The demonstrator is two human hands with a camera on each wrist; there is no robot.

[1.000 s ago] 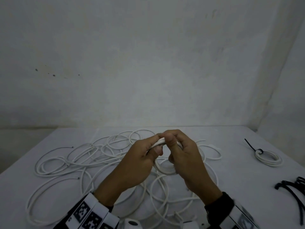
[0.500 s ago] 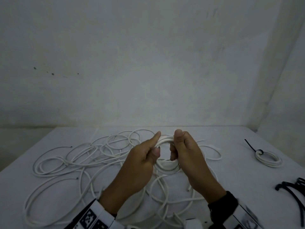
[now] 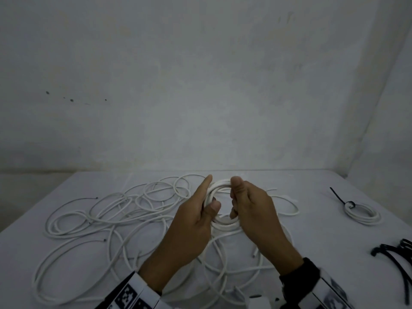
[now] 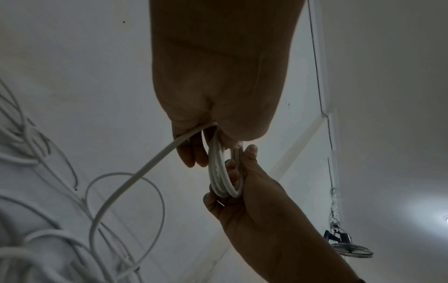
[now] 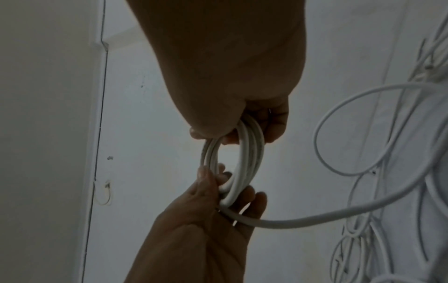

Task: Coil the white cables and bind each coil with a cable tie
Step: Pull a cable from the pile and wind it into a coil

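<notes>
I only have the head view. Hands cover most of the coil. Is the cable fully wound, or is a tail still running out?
Observer: A tail still runs out. In the right wrist view a single strand leaves the coil at the left hand and swings off toward the loose cables.
Operator: Which hand has a real grip on the coil?
Observer: Both. In the left wrist view the right hand has fingers hooked through the loop and its thumb against the strands, at the end opposite the left hand.
Operator: How many turns so far?
Observer: Several strands lie side by side in the right wrist view; an exact count is not readable.
</notes>
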